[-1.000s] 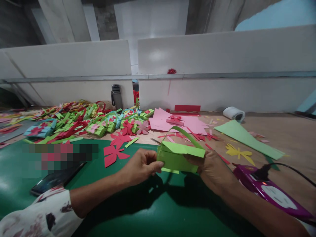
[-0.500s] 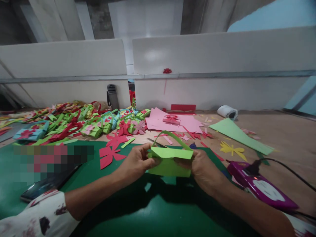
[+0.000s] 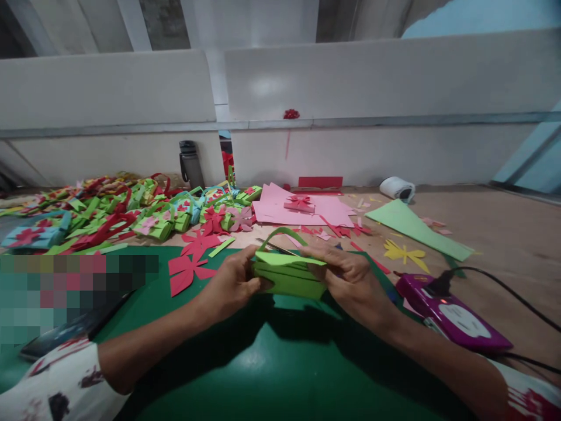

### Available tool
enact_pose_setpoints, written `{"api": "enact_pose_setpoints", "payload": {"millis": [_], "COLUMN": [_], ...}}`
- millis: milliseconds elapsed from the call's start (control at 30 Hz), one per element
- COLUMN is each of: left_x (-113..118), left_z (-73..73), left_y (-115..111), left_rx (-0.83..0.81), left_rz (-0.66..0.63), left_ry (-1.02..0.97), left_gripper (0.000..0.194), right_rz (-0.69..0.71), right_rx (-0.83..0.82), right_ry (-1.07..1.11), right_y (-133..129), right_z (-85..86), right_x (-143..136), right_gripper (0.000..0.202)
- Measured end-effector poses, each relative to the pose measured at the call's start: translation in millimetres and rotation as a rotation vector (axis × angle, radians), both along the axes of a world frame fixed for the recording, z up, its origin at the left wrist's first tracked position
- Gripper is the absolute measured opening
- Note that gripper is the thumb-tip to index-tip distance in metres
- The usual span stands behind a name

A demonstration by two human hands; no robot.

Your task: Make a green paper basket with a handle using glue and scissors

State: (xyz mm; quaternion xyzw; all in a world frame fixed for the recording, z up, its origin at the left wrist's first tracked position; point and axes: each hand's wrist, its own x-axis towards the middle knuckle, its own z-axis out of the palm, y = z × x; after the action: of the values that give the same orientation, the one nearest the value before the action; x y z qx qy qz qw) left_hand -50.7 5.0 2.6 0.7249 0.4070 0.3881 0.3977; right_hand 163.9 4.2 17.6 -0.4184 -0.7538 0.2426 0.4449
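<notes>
A small bright green paper bag (image 3: 289, 279) with a looped handle and a folded top flap is held up over the green mat (image 3: 284, 374). My left hand (image 3: 236, 278) grips its left end, thumb on the front face. At the right end, my right hand (image 3: 346, 275) closes on the bag, fingers over the flap's edge. The fingertips behind the paper are hidden. Red paper flower cutouts (image 3: 188, 272) lie on the mat to the left of my left hand. Part of a thin pointed tool shows behind the bag.
Finished-looking paper bags (image 3: 162, 219) are heaped at the back left, near a dark bottle (image 3: 190, 164). Pink sheets (image 3: 280, 213), a light green sheet (image 3: 421, 231) and a yellow cutout (image 3: 405, 254) lie beyond. A purple power strip (image 3: 456, 318) with a cable sits right; a phone (image 3: 74, 327) lies left.
The flap has tipped lower at its right side, and my right hand has shifted up and over it. The bag is tilted more, showing fold lines on its front. The camera view has shifted slightly.
</notes>
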Motion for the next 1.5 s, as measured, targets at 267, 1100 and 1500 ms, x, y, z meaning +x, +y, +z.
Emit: {"api": "enact_pose_setpoints", "payload": {"millis": [267, 1100, 1500], "left_x": [-2, 15, 9], "left_z": [2.8, 1.7, 2.1], "left_y": [-20, -31, -46], "left_rx": [1.048, 1.096, 0.961], "left_rz": [0.388, 0.092, 0.045], "left_ry": [0.56, 0.934, 0.834], "left_gripper": [0.029, 0.021, 0.025], "right_rz": [-0.024, -0.102, -0.116], "right_rx": [0.167, 0.242, 0.274], "right_ry": [-0.14, -0.453, -0.462], "right_y": [-1, 2, 3], "right_z": [-2.3, -7.2, -4.0], "right_x": [-1, -2, 2], "right_gripper": [0.031, 0.023, 0.022]}}
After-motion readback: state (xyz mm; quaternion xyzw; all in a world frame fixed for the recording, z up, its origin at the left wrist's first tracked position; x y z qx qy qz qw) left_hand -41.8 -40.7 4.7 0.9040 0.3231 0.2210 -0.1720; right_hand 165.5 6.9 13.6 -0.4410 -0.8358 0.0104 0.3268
